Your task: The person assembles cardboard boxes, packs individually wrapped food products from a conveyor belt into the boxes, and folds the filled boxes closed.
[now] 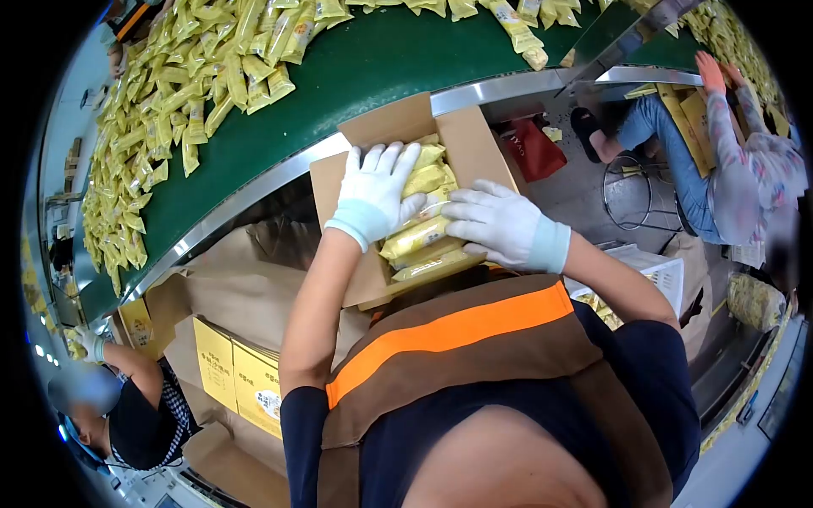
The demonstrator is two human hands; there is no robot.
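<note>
An open cardboard box (pixel 474 144) stands in front of my body, its flaps raised. Inside it, several yellow sealed packets (pixel 417 240) lie in a row, stacked on their sides. My left hand (pixel 373 193), in a white glove with a pale blue cuff, rests over the box's left side, its fingers stretched toward the far end and the thumb on the packets. From the right, my right hand (pixel 504 224), gloved likewise, lies with extended fingers against the packets' right ends. Neither hand is wrapped around a packet. The lower layers are hidden.
A green conveyor belt (pixel 356 68) with heaped yellow packets (pixel 182 93) runs beyond the box behind a metal rail. Yellow cartons (pixel 241 372) stand at lower left. A white crate (pixel 648 271) and a red bag (pixel 535 151) lie right. Co-workers are on both sides.
</note>
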